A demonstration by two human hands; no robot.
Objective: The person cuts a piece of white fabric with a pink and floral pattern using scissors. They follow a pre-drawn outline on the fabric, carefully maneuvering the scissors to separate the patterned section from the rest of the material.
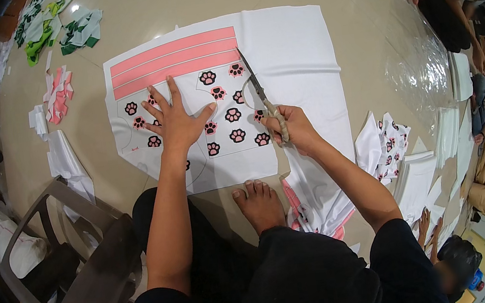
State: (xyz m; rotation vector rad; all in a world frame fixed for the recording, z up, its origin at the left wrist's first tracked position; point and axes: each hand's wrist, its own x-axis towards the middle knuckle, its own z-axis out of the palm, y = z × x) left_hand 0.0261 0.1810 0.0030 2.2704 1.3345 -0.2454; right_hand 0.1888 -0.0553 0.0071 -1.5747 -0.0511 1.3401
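Observation:
A white cloth [295,39] lies spread on the floor, printed with pink stripes [173,57] along its far left part and black-and-pink paw shapes below them. My left hand [181,121] rests flat on the printed part, its fingers spread. Wrapped round the tape-covered handles of a pair of scissors [256,83], my right hand [291,126] is at the right side of the print. The tip of the dark blade points away from me, near the right end of the stripes. How far the blades are apart I cannot tell. My bare foot [259,207] stands just below the cloth's near edge.
A brown plastic chair [83,280] stands at the near left. Pink scraps [58,95] and green-and-white scraps [82,29] lie at the far left. On the right are paw-printed pieces [393,145], clear plastic sheeting [417,72], and other people, one person's hands [427,228] near white cloth.

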